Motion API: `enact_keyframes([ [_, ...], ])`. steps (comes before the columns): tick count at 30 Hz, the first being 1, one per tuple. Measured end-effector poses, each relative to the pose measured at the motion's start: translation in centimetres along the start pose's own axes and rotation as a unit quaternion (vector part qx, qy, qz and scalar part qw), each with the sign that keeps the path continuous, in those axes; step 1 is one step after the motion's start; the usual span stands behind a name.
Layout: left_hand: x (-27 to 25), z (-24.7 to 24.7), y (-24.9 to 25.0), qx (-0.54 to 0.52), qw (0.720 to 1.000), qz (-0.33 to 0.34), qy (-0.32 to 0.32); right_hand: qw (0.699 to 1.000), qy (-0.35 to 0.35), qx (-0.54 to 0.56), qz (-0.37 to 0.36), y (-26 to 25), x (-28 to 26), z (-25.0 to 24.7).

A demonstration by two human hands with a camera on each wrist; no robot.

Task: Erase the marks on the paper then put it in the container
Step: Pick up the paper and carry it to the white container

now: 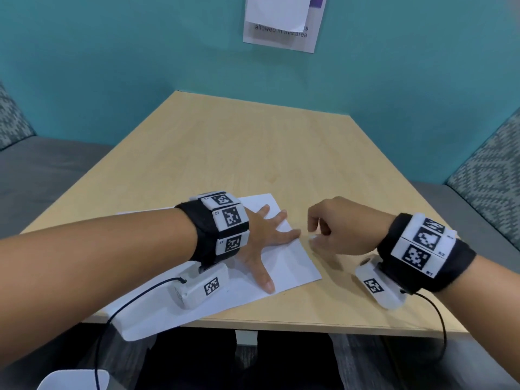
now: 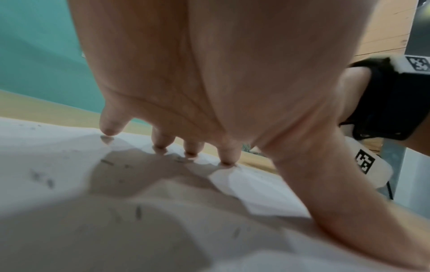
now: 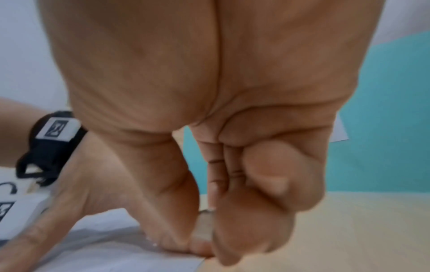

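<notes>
A white sheet of paper (image 1: 289, 266) lies on the near part of the wooden table (image 1: 253, 153), its near left corner hanging over the table edge. My left hand (image 1: 264, 240) presses flat on it with fingers spread. In the left wrist view the fingertips (image 2: 190, 149) touch the paper (image 2: 256, 191), which carries short grey flecks (image 2: 49, 182). My right hand (image 1: 318, 235) is curled at the paper's right edge, next to the left index fingertip. Thumb and fingers pinch a small pale eraser (image 3: 204, 226), mostly hidden by the fingers.
A white rounded object (image 1: 73, 380), perhaps a container, shows at the bottom left below the table edge. Teal walls close the table in at the back, with a notice (image 1: 281, 23) pinned up. Upholstered benches (image 1: 484, 170) run along both sides.
</notes>
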State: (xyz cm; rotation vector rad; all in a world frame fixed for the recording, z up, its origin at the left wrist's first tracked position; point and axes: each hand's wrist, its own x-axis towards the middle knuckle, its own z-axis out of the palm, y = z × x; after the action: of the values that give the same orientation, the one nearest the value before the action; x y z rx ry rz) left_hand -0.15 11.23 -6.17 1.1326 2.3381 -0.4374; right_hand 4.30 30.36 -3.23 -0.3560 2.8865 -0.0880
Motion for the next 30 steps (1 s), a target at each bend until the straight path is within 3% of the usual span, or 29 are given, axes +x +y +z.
enact_keyframes([
  [7, -0.6, -1.0, 1.2, -0.045, 0.998, 0.039, -0.009, 0.992, -0.035, -0.053, 0.111, 2.9, -1.3, 1.1],
  [10, -1.6, -1.1, 1.1, -0.098, 0.993, 0.042, 0.041, 0.988, -0.022, -0.079, 0.129, 2.2, -2.0, 1.2],
  [14, -4.7, -1.2, -0.9, -0.199, 0.969, 0.018, 0.145, 0.994, 0.047, -0.087, 0.046, -1.3, -4.0, 2.0],
  [18, -10.2, 0.8, -3.7, -0.239, 0.943, -0.055, 0.227, 0.997, -0.041, -0.026, -0.064, -5.5, -6.2, 3.9],
  [20, -13.7, 3.2, -4.5, -0.263, 0.921, -0.106, 0.267, 0.996, -0.038, -0.027, -0.082, -6.5, -7.1, 4.6],
  [23, -18.7, 8.5, -4.3, -0.324, 0.856, -0.225, 0.335, 0.994, -0.008, -0.008, -0.105, -8.1, -8.2, 4.8],
  [27, -23.4, 16.2, -2.3, -0.423, 0.695, -0.428, 0.393, 0.990, 0.016, -0.021, -0.138, -10.6, -9.1, 5.4],
  [30, -24.9, 20.0, -0.4, -0.508, 0.600, -0.492, 0.375, 0.986, 0.031, -0.023, -0.160, -12.5, -9.3, 5.8],
])
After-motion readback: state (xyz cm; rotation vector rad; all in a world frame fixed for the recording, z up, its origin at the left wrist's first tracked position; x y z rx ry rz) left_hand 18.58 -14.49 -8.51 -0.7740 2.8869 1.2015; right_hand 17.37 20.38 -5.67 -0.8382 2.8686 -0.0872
